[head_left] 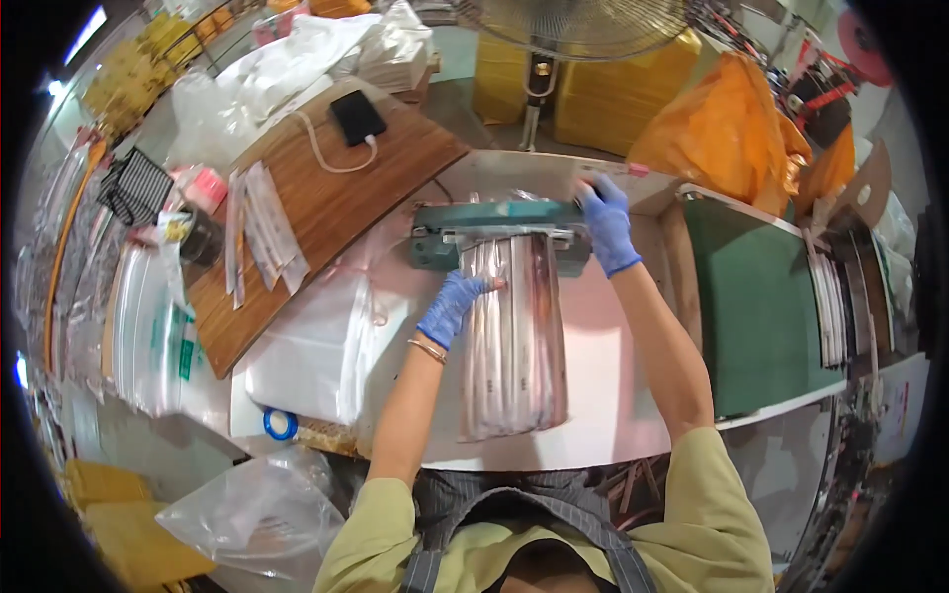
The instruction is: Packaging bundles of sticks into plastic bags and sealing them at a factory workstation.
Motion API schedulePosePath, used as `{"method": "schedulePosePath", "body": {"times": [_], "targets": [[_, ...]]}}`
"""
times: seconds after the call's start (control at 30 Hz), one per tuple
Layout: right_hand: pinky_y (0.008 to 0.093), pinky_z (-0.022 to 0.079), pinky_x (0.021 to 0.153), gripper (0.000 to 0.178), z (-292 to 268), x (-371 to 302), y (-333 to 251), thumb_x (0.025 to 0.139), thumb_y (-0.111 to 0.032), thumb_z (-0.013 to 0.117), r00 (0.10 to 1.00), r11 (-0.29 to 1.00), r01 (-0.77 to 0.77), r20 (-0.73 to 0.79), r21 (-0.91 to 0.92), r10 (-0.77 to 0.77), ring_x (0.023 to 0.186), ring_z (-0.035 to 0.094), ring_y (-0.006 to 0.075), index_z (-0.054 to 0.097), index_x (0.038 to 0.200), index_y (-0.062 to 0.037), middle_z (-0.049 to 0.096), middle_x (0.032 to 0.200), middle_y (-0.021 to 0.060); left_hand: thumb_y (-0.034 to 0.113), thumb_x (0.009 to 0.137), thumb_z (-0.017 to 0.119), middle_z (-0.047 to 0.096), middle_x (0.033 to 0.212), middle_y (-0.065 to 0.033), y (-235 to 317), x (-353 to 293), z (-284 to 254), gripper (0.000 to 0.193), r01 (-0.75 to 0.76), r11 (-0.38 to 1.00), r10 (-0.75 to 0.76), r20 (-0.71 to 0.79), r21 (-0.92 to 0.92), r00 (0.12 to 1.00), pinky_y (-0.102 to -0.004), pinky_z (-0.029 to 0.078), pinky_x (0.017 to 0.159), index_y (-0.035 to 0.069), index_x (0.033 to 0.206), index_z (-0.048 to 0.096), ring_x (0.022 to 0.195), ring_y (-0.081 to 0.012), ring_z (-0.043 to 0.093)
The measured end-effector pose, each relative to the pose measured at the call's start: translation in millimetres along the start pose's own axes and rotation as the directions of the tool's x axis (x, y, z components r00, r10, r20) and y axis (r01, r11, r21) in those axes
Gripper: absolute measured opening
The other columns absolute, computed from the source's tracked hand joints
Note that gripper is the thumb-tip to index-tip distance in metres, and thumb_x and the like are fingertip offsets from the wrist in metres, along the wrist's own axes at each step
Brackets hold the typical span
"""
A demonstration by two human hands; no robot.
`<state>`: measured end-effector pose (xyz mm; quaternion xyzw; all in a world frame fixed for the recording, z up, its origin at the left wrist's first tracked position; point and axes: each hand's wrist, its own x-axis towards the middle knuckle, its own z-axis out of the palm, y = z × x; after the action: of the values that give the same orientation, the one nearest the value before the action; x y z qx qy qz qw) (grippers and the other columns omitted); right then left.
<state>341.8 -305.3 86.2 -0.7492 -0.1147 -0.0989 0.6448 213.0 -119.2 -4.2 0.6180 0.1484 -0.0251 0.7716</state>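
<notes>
A teal bar-type bag sealer (435, 249) stands across the white worktop in front of me. From its front edge a clear plastic bag (512, 366) packed with several long, slim, silvery packets lies toward me, its far end at the sealer's jaw. My left hand (459, 300), in a blue glove with bare fingertips, grips the bag's left edge close to the sealer, thumb on top. At the sealer's right end my right hand (609, 223), gloved alike, is closed around the end of its press arm (514, 211); the fingertips are slightly blurred.
Left of the bag lies a stack of clear plastic bags (306, 346), with a blue tape roll (281, 424) below it. A brown wooden board (326, 198) carries a phone (357, 118) and slim packets (269, 227). A green panel (751, 306) lies right; a fan (573, 25) stands behind.
</notes>
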Motion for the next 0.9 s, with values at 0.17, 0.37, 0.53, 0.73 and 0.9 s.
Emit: {"method": "schedulePosePath", "body": {"times": [0.17,0.37,0.53,0.73,0.9], "targets": [[0.0212,0.041,0.064,0.018,32,-32,43,0.083,-0.017,0.057,0.994,0.964,-0.104,-0.001,0.244,0.107,0.070,0.049,0.0070,0.062,0.094,-0.0042,0.056,0.076,-0.0014,0.019,0.072,0.071,0.059,0.098,-0.0097,-24,-52,-70,0.046,-0.065,0.976,0.131,-0.319,0.210,0.939,-0.0277,0.044,0.079,-0.005,0.107,0.052,0.090,-0.0164,0.055],[0.0223,0.045,0.062,0.016,-6,-25,79,0.082,-0.016,0.059,0.983,0.927,-0.129,-0.078,0.352,0.167,0.069,0.052,0.0084,0.062,0.094,-0.0053,0.059,0.080,0.0006,0.007,0.074,0.064,0.062,0.082,-0.0080,28,-175,-139,0.015,-0.180,0.734,0.584,-0.474,0.655,0.659,-0.0261,0.048,0.067,0.004,0.089,0.062,0.072,-0.0170,0.061],[0.0239,0.044,0.068,0.018,3,-24,97,0.083,-0.017,0.058,0.988,0.904,-0.089,-0.078,0.418,0.133,0.075,0.053,0.0105,0.062,0.095,-0.0034,0.060,0.086,0.0025,0.014,0.067,0.067,0.060,0.077,-0.0111,14,-212,-222,0.012,0.132,0.571,0.504,-0.473,0.810,0.722,-0.0338,0.048,0.065,0.008,0.077,0.064,0.069,-0.0267,0.059],[0.0402,0.032,0.098,0.075,48,-160,86,0.073,-0.026,0.065,0.828,0.650,0.560,0.371,-0.514,-0.420,0.120,0.036,0.0368,0.029,0.135,-0.0052,0.030,0.134,0.0249,0.021,0.071,0.061,0.059,0.079,-0.0138,7,-190,-224,0.015,0.224,0.324,0.511,-0.369,0.919,0.776,-0.0405,0.044,0.077,0.009,0.080,0.062,0.080,-0.0334,0.055],[0.0461,0.022,0.101,0.046,96,-262,-31,0.070,-0.031,0.066,0.779,0.867,0.443,0.576,-0.227,-0.248,0.122,0.029,0.0409,0.053,0.102,-0.0020,0.032,0.132,0.0230,0.019,0.077,0.057,0.058,0.080,-0.0183,-5,-176,-148,0.016,-0.190,0.393,0.650,-0.125,0.900,0.750,-0.0408,0.043,0.068,0.003,0.080,0.056,0.077,-0.0361,0.055]]}}
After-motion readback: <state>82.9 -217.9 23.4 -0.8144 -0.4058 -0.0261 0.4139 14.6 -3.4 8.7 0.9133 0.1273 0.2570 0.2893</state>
